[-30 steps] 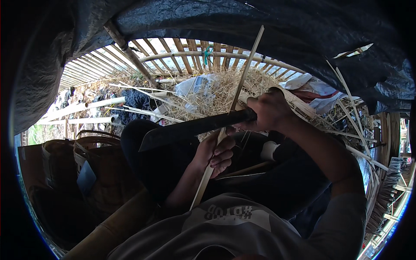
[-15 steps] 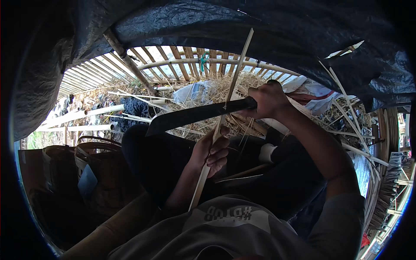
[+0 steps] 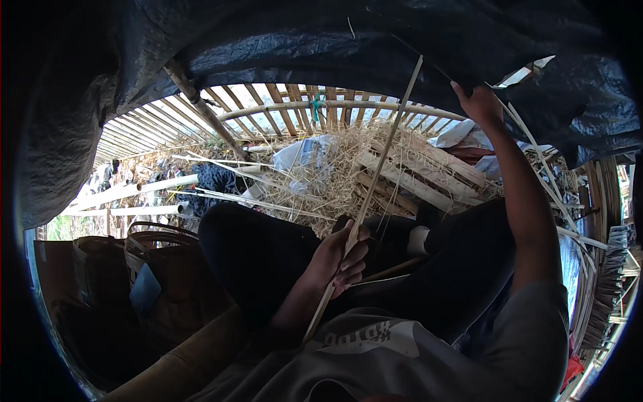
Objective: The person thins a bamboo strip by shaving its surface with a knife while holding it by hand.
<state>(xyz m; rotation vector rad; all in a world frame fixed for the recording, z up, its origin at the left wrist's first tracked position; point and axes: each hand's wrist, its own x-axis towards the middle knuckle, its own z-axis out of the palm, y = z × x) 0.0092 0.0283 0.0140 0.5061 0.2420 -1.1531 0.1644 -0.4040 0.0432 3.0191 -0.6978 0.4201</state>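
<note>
A long pale bamboo strip slants up and away from my lap. My left hand is closed round its lower part, fingers wrapped and thumb along it. My right hand is raised at the upper right, apart from the strip, its fingers curled round the handle of a machete. Against the dark sheet the blade barely shows, just a thin edge line pointing to the upper left; the handle is mostly hidden in the hand.
Dark plastic sheeting hangs overhead. A slatted bamboo fence stands beyond straw and split bamboo pieces. Woven baskets and a thick bamboo pole are at my left. Long strips lean at the right.
My right hand has lifted the machete off the strip, up and to the right. My left hand keeps its grip, shifted slightly right in the picture along with the strip.
</note>
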